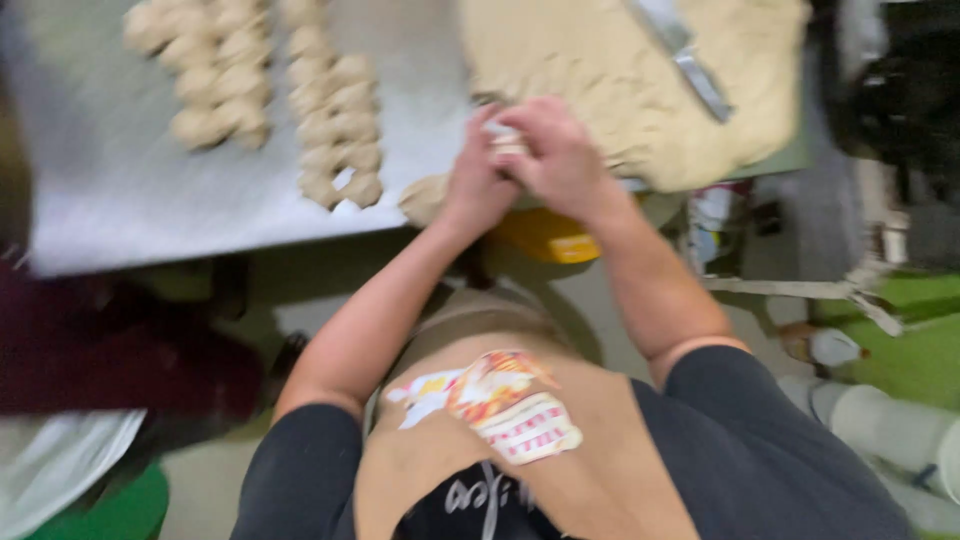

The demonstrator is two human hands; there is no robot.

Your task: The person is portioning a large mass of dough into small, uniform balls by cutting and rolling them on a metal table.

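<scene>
Two bare hands meet at the near edge of a metal bench (120,215), seen from above and blurred by motion. Both work a small pale piece of dough (503,137) pressed between them. The left hand (478,180) curls around it from the side, while the right hand (555,155) lies over the top with its fingers folded down on it. How firmly either hand squeezes cannot be told through the blur.

Just beyond the hands, toward the far right corner of the bench, lies a large slab of tan dough (600,70). A flat metal scraper (680,50) rests on top of the slab. Toward the far left of the bench, rows of small shaped dough pieces (265,85) stand close together, the nearest row reaching almost to the near edge. Another small lump of dough (422,198) sits at the near edge, touching the left wrist.

Below the bench edge, a yellow container (545,238) shows under the hands. The person wears a tan apron (480,430) over dark sleeves.
</scene>
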